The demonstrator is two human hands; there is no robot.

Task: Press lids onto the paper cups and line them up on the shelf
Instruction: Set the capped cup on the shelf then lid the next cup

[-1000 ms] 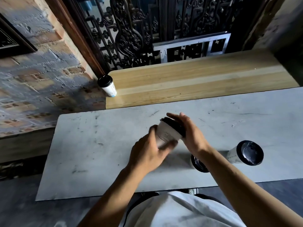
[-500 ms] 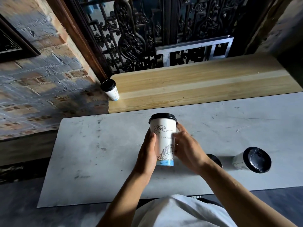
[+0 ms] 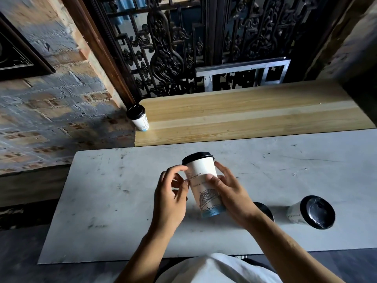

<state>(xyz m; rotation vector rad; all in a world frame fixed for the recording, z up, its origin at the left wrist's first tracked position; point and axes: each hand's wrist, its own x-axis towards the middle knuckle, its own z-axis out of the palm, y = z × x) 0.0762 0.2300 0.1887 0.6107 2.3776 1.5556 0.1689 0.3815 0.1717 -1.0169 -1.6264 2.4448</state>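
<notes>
A white paper cup (image 3: 201, 170) with a black lid (image 3: 196, 157) and a blue bridge drawing is held just above the grey table (image 3: 112, 201), tilted slightly left. My right hand (image 3: 230, 197) grips its right side, thumb across the front. My left hand (image 3: 169, 201) is at its left side with fingers spread, fingertips just touching near the lid rim. One lidded cup (image 3: 140, 119) stands at the left end of the wooden shelf (image 3: 244, 117). Another lidded cup (image 3: 312, 213) stands on the table to the right.
A black round lid or cup top (image 3: 265, 210) shows partly behind my right wrist. A carved dark screen (image 3: 183, 48) and a metal frame (image 3: 244, 74) rise behind the shelf. A brick wall (image 3: 51, 109) is on the left.
The cup went from tilted with my right hand on its lid to upright between both hands. Now it leans left and my left hand's fingers have loosened and spread.
</notes>
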